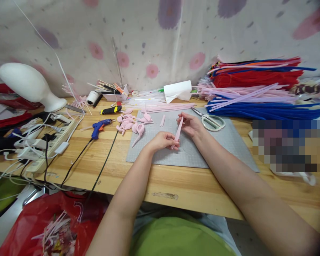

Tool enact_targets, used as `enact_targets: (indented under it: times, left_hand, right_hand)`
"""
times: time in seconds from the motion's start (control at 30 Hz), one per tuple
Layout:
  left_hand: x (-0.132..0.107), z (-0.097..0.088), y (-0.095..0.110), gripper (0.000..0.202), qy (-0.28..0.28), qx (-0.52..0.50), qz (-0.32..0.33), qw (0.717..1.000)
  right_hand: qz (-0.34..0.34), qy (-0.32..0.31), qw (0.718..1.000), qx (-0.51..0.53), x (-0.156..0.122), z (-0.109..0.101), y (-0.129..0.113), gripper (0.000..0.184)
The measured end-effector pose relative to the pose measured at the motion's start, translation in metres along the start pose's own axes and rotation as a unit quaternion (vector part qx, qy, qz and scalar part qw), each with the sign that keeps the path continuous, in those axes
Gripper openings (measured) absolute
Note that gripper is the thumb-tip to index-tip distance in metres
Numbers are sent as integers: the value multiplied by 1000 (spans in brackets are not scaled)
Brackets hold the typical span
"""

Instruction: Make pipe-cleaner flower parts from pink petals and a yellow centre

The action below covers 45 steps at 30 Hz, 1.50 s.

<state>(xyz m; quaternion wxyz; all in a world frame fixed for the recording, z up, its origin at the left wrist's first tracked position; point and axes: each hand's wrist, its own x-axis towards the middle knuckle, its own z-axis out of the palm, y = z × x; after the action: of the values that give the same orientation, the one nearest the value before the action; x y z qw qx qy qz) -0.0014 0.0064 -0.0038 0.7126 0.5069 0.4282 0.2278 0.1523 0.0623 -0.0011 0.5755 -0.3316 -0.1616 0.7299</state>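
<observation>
Between my hands, above the grey cutting mat (149, 156), is a bundle of pink pipe cleaners (179, 130) held at a slant. My left hand (164, 140) pinches its lower end, and my right hand (190, 124) has its fingers closed on the upper end. Two short pink pipe cleaner pieces (162, 121) lie on the mat just beyond my left hand. Several shaped pink pipe cleaner pieces, like petals or leaves (126, 122), are heaped at the mat's left edge. Scissors with pale handles (213, 122) rest beside my right hand.
Left of the mat are a blue glue gun (98, 128), a yellow-black utility knife (110, 110) and a cabled power strip (52, 144). A white foam head (29, 83) stands behind. Bundles of red (256, 79) and blue pipe cleaners (266, 109) are stacked back right. A red bag (24, 227) hangs below.
</observation>
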Motion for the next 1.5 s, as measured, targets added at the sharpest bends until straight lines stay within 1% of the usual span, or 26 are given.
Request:
enact_targets:
  times: [0.1,0.2,0.27,0.33,0.37,0.4,0.43,0.47,0.5,0.53,0.57,0.63,0.7,0.77,0.8,0.87,0.93,1.0,1.03,1.1,1.17,1.23,1.3,1.37,1.43,1.5]
  left_hand:
    - [0,1,1,26,22,-5,23,999]
    - [0,-4,1,25,70,-11,63,996]
    - [0,-13,1,25,138,-11,96,986]
    - [2,-25,-1,23,232,0,129,964]
    - [3,-31,-2,21,276,12,142,951]
    - [5,-37,-3,18,312,27,150,938]
    - [6,-42,-5,16,339,41,155,927]
    - [7,-47,-6,15,356,54,156,920]
    - [7,-50,-7,14,365,68,155,915]
    - [8,-52,-8,14,368,86,152,913]
    - [8,-54,-9,13,369,108,148,911]
    - [7,-54,-9,11,376,162,142,901]
    - [5,-54,-7,11,399,215,138,881]
    - [3,-53,-5,13,424,253,128,860]
    - [3,-52,-4,13,432,266,119,854]
    - [2,-51,-3,15,440,283,96,847]
    - [2,-50,-3,16,441,297,76,843]
    - [1,-50,-3,17,441,311,64,839]
    - [0,-49,-3,18,443,318,60,836]
    - [-2,-48,-1,19,447,331,53,829]
    - [-4,-47,0,21,451,351,44,819]
    - [-5,-44,2,23,455,374,36,807]
    - [-5,-40,2,25,458,396,33,795]
    - [-4,-37,2,28,457,417,35,785]
    - [-4,-35,1,30,455,429,35,779]
    - [-4,-33,0,32,458,432,34,776]
  right_hand:
    - [-27,19,999,-16,2,0,-2,17]
    - [-53,-2,994,-90,3,-2,-4,10]
    - [-69,-25,981,-181,4,-6,-10,9]
    - [-103,3,943,-316,4,-16,-22,16]
    - [-125,40,907,-399,3,-22,-31,18]
    - [-149,92,851,-495,2,-29,-41,17]
    - [-167,140,773,-596,0,-36,-52,17]
    - [-163,174,689,-684,-2,-43,-63,17]
    - [-136,201,618,-748,-5,-49,-72,18]
    - [-113,209,567,-789,-8,-53,-79,22]
    - [-99,208,527,-818,-12,-55,-83,25]
    - [-84,196,471,-856,-16,-56,-84,31]
    - [-87,194,425,-880,-19,-54,-77,35]
    - [-92,208,398,-889,-19,-51,-68,35]
    - [-95,216,398,-887,-19,-50,-64,34]
    - [-103,226,421,-872,-19,-47,-58,38]
    - [-128,219,459,-852,-19,-44,-53,44]
    - [-184,192,504,-822,-17,-40,-49,45]
    - [-215,171,536,-798,-16,-38,-46,43]
    - [-258,121,619,-732,-12,-34,-41,41]
    - [-266,83,701,-656,-8,-31,-34,43]
    - [-239,74,775,-580,-6,-26,-28,45]
    - [-173,52,850,-494,-8,-20,-22,41]
    - [-85,-22,915,-394,-14,-14,-17,34]
    - [-6,-120,945,-304,-21,-8,-12,32]
    - [52,-196,948,-247,-27,-4,-7,34]
